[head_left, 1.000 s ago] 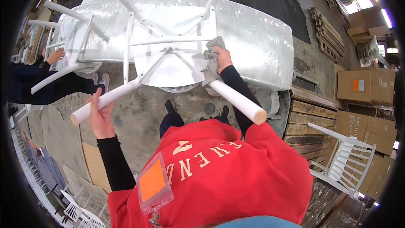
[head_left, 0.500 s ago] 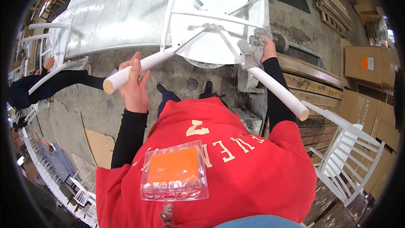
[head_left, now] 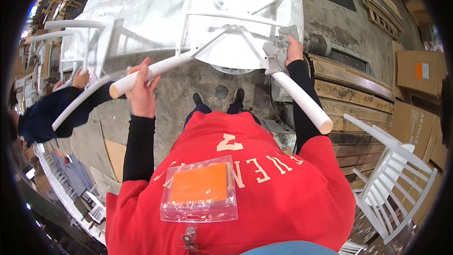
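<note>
A white wooden chair or stool lies upturned before me, its pale seat underside [head_left: 205, 49] facing up and its legs and crossbars standing out. Which of the two it is, I cannot tell. My left hand [head_left: 143, 95] is closed around the near left leg [head_left: 167, 65], close to its bare wood end. My right hand [head_left: 295, 51] grips a crumpled grey cloth [head_left: 279, 55], pressed against the near right leg [head_left: 302, 101] where it meets the seat. The fingertips inside the cloth are hidden.
Shiny plastic wrap covers the table [head_left: 137, 19] beneath. On the left a co-worker's hand [head_left: 80, 79] holds another white chair [head_left: 89, 42]. Stacked timber [head_left: 349, 78], a motor [head_left: 319, 44] and cartons [head_left: 420, 73] are on the right, with a spindle-back chair [head_left: 396, 179] nearer me.
The view has shifted slightly. The co-worker and their chair have come further into view on the left. My left hand keeps its hold on the leg, and my right hand stays on the cloth.
</note>
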`<action>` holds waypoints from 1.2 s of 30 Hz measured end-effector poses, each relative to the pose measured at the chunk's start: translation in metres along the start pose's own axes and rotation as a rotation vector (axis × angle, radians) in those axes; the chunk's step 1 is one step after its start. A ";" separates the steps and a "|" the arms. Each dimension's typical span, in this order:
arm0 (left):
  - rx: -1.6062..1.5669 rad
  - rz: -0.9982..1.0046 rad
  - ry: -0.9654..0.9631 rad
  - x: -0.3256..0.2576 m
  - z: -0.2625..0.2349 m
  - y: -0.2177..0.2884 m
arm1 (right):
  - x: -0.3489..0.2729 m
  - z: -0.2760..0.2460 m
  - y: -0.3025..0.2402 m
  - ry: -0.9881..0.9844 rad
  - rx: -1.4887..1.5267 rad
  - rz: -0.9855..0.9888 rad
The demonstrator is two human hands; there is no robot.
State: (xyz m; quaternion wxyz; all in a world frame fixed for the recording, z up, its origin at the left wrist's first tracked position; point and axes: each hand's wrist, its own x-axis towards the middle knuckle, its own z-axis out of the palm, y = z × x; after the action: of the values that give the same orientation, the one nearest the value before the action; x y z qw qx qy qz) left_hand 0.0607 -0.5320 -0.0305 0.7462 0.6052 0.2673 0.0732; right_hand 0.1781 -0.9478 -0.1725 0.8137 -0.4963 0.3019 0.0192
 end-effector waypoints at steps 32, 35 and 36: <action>0.220 0.492 -0.689 0.015 -0.054 0.037 | -0.116 0.092 0.058 0.296 -0.775 -0.839; 0.141 0.555 -0.752 0.019 -0.050 0.037 | -0.054 0.103 0.029 0.169 -1.184 -0.913; 0.109 0.566 -0.762 0.019 -0.046 0.037 | -0.032 0.101 0.035 0.205 -1.479 -0.926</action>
State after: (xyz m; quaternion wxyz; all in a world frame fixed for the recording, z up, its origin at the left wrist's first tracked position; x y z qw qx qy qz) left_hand 0.0622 -0.4742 -0.0073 0.7091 0.6763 -0.1970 0.0323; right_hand 0.1882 -0.8383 -0.1515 0.1785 -0.9683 0.0522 -0.1668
